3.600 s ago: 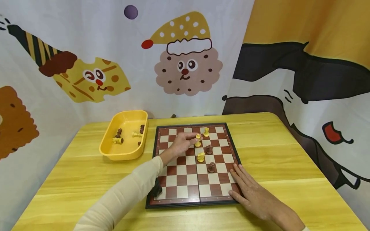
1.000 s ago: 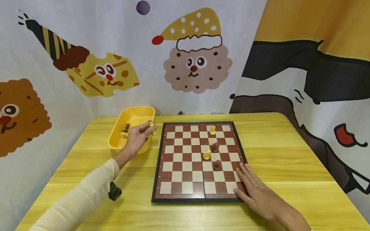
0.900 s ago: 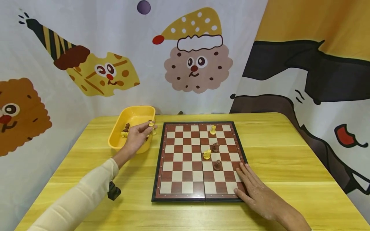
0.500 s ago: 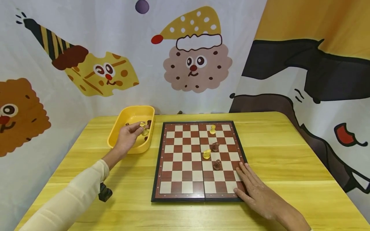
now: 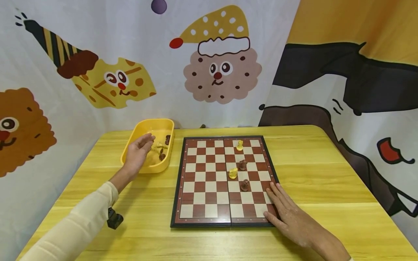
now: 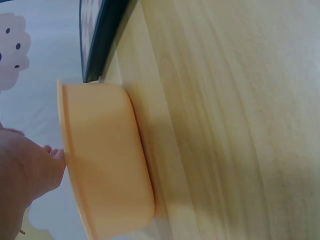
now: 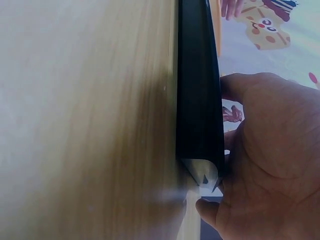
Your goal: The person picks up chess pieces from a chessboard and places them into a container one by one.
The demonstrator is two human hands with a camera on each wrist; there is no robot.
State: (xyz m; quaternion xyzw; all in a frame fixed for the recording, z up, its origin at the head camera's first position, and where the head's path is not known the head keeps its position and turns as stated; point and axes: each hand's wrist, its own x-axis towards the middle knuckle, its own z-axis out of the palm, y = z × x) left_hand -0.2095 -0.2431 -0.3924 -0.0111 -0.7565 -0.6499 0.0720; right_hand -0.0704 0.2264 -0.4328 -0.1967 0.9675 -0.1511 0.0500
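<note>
My left hand (image 5: 136,154) is above the yellow plastic bin (image 5: 127,145), its fingers loosely extended and holding nothing. Below the fingertips a yellow chess piece (image 5: 159,145) lies inside, with brown chess pieces (image 5: 162,156) near it; the hand hides part of the bin. My right hand (image 5: 290,214) rests on the right edge of the chessboard (image 5: 205,187), fingers on its rim. Several pieces stand on the right half of the board: a yellow piece (image 5: 240,145) at the back, a brown knight (image 5: 242,165), a yellow knight (image 5: 233,173) and another brown piece (image 5: 245,185).
Both board and bin stand on a wood-grain table (image 5: 313,163), the bin left of the board. A cartoon-printed curtain (image 5: 124,21) hangs behind the table's far edge. A small black device (image 5: 114,218) sits under the left wrist.
My left hand has lifted a yellow chess piece off the board, carried it left over the bin and let it go there. The right hand has stayed on the board's edge.
</note>
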